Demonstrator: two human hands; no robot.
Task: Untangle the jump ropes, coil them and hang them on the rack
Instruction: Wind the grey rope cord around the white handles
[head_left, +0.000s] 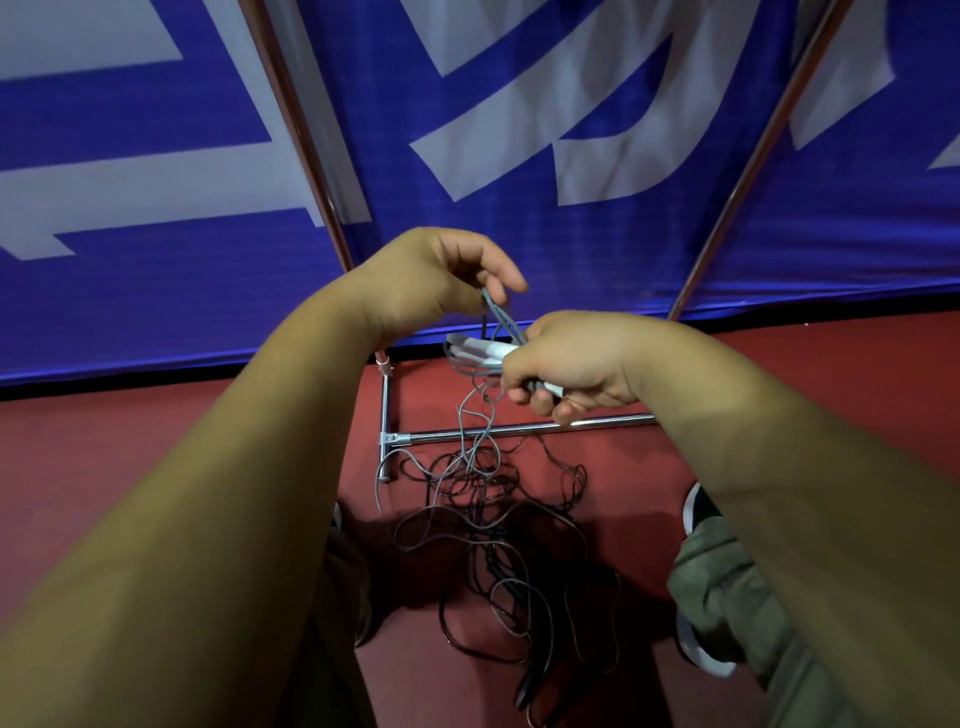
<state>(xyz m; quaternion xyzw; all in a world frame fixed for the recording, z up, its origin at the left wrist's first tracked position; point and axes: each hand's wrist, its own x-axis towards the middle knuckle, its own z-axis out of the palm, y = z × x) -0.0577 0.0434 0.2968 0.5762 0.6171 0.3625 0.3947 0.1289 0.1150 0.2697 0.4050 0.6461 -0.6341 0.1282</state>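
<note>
Head view: right hand (566, 364) clamps white handles (475, 351), likely as coil anchor; left hand (441, 280), at its 11 o'clock, pinches grey rope (496, 312) to draw slack. Loose tangle (493, 525) on floor (156, 467) at 6 o'clock, by rack base bar (519, 431).

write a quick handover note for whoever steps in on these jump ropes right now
Left hand: pinches strands of the grey rope just above the right hand.
Right hand: grips the white handles together with a few grey loops.
The rest of the grey rope trails down into a grey-and-black tangle on the red floor, by the rack base bar.
Done: handles gathered, first loops in hand.
Left: free the grey rope from the tangle, finish the coil, hang it, then the others. No rope shows on the rack's visible parts.
</note>
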